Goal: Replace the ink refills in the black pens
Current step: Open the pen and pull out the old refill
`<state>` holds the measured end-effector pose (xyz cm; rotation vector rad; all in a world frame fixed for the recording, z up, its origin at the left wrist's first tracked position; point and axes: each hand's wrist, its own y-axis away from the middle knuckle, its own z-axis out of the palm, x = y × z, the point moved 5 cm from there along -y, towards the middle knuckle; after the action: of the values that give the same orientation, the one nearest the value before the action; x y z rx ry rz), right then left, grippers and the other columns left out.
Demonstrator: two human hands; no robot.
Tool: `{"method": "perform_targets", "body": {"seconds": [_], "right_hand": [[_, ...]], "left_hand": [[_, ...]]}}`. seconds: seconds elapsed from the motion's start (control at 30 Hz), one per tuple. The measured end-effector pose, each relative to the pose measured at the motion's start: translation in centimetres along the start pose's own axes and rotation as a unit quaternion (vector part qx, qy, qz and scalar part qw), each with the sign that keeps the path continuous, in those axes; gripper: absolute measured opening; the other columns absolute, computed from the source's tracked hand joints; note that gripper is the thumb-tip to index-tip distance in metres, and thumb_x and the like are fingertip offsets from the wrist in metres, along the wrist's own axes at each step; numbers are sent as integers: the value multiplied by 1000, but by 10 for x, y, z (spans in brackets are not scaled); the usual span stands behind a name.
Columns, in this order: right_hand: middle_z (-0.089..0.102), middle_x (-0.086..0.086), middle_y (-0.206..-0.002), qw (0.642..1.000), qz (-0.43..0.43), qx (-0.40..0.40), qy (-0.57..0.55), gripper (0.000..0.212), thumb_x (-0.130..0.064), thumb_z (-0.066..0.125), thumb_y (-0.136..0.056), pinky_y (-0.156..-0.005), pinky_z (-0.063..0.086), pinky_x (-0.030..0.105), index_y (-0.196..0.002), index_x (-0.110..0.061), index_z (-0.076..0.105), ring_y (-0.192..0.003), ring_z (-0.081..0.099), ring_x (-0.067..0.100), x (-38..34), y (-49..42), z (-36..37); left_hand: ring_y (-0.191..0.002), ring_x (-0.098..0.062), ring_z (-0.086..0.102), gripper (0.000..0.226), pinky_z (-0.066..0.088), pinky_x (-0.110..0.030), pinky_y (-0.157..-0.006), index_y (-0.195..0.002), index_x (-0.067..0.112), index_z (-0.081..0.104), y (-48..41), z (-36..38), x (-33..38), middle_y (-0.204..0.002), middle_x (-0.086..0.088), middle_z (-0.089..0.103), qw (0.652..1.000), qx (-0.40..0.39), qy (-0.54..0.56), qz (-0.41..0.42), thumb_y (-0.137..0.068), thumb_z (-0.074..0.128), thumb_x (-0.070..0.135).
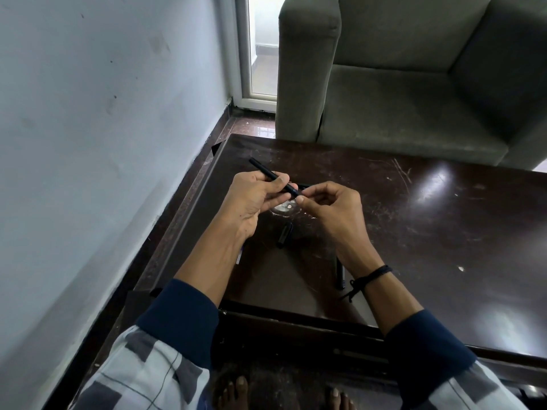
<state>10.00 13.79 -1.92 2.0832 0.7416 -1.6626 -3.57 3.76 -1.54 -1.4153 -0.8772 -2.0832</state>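
A pen cap [284, 235] lies on the table [414, 232], armchair [399, 99] behind it.

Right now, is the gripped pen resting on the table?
Lifted: left hand grips the black pen above the table; right hand pinches its end.

A dark, scratched, glossy worktop [444, 232] spreads beneath the left hand [254, 199] and the right hand [334, 208]. Beyond the right hand stands a grey-green armchair [414, 84]. A pale blue wall [103, 113] runs to the left of the left hand, meeting a white-framed glass door [260, 54] far beyond.
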Motion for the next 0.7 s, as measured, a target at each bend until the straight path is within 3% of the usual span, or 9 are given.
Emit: {"method": "perform_targets", "body": {"seconds": [0.17,0.4,0.5,0.6,0.7], "right_hand": [[75,1,-79,999,15,-11,-29,17,-35,81,-87,-70,56,26,-94,-20,76,-70,68,6,-2,0,-2],[74,-1,-78,1000,0,-1,18,10,-19,85,-83,-69,57,27,-86,-18,76,-70,67,5,-2,0,-2],[75,-1,-80,1000,-1,-4,0,14,-25,86,-82,-73,57,27,-90,-19,75,-72,67,4,-2,-1,-3],[76,0,-77,1000,23,6,-9,14,-35,80,-88,-74,59,36,-88,-21,77,-69,68,8,1,-2,-5],[75,1,-71,1000,29,0,-1,13,-29,78,-91,-68,56,32,-83,-19,78,-63,66,7,1,-1,-4]], "left_hand": [[-86,-23,78,18,63,-26,-74,-106,-10,70,1,-3,4,-94,-18,76,1000,7,11,4,-91,69,0],[-87,-25,77,17,63,-26,-74,-106,-9,69,2,1,0,-93,-20,76,1000,1,0,0,-92,69,1],[-86,-23,78,18,63,-27,-75,-107,-10,69,2,1,2,-90,-18,77,1000,0,5,1,-92,69,0],[-86,-23,78,17,63,-26,-75,-106,-9,69,2,-1,3,-87,-14,78,1000,3,6,3,-92,69,0],[-88,-25,78,16,62,-26,-75,-105,-8,70,2,0,2,-93,-19,77,1000,5,0,2,-92,69,1]]}}
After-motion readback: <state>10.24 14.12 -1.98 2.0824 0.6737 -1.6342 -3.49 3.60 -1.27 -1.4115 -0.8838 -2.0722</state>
